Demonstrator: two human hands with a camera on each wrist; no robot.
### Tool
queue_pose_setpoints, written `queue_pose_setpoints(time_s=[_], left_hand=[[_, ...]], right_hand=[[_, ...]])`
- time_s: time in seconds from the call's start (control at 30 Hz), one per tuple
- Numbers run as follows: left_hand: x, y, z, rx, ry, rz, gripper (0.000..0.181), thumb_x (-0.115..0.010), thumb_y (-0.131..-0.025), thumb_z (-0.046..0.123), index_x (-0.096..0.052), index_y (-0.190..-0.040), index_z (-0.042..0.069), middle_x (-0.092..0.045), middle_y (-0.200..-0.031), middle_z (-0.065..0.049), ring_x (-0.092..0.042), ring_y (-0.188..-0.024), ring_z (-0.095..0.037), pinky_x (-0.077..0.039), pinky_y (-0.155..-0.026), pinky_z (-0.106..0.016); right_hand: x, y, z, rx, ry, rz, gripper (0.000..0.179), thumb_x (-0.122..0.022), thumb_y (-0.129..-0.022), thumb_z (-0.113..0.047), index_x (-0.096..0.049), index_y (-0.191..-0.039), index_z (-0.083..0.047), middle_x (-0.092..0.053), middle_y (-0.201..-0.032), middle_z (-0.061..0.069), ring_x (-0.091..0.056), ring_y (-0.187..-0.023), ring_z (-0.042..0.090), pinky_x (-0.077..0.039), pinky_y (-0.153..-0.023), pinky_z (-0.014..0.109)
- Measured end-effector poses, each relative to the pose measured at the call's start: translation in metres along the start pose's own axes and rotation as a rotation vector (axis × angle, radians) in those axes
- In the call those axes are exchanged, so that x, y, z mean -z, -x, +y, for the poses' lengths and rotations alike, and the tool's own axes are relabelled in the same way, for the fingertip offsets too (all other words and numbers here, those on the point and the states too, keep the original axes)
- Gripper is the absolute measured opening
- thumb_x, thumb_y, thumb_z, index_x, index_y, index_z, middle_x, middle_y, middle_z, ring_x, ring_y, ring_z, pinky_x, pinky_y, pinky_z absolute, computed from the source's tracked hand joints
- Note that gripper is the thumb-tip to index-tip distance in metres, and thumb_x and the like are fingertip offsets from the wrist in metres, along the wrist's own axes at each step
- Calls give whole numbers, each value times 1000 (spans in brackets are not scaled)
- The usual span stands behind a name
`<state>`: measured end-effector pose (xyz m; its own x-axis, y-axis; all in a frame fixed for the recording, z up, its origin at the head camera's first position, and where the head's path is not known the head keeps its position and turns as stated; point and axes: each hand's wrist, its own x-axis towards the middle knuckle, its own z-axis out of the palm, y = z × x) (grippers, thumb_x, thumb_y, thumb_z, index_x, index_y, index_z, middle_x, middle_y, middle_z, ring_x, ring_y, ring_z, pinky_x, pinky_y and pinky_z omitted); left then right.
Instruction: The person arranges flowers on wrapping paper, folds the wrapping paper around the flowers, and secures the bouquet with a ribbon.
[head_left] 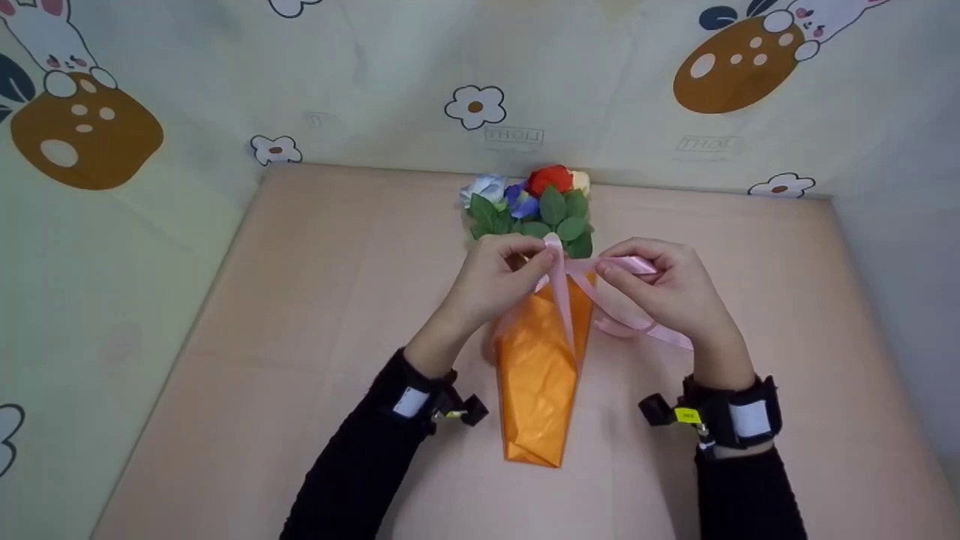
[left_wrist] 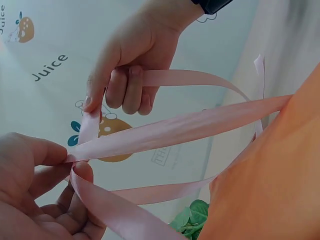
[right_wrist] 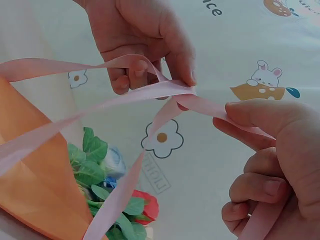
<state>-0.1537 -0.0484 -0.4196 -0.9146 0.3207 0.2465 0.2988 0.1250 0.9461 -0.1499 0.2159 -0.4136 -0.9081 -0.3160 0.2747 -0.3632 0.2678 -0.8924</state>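
Observation:
A bouquet lies on the table, its stems wrapped in orange paper point(head_left: 540, 367), with red, blue and pale flowers point(head_left: 550, 181) and green leaves at the far end. Pink ribbon point(left_wrist: 190, 125) runs round the wrapping and up to both hands. My left hand point(head_left: 499, 274) pinches the ribbon between thumb and forefinger where its strands cross, above the wrapping's upper part. Just right of it, my right hand point(head_left: 664, 281) pinches another stretch of ribbon, pulled straight between the hands. More ribbon passes under the curled fingers point(right_wrist: 257, 187) of the right hand, and a loose tail hangs beside the bouquet.
The bouquet rests on a pale pinkish table point(head_left: 337, 300). Behind and at the left hangs a light sheet point(head_left: 375, 82) printed with rabbits, brown fruit and white flowers. Both wrists wear black straps with small cameras point(head_left: 472, 410).

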Motion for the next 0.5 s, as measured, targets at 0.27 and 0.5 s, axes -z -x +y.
queue_pose_setpoints(time_s=[0.27,0.5], left_hand=[[-2,-1,0,70,54,36,13,-74,-105,9,-81,-110,-1,-74,-91,-8,-60,-73,-17,-55,-68,-24],[-6,-2,0,88,43,25,12,-74,-104,6,-79,-108,-4,-76,-94,-11,-62,-75,-14,-55,-70,-22]], right_hand=[[-2,0,1,-49,50,-28,7,-74,-101,0,-79,-98,-4,-72,-89,4,-57,-74,18,-48,-66,22],[-12,-1,-2,-128,61,-96,7,-73,-103,-9,-77,-106,-4,-69,-86,11,-58,-63,17,-46,-59,21]])
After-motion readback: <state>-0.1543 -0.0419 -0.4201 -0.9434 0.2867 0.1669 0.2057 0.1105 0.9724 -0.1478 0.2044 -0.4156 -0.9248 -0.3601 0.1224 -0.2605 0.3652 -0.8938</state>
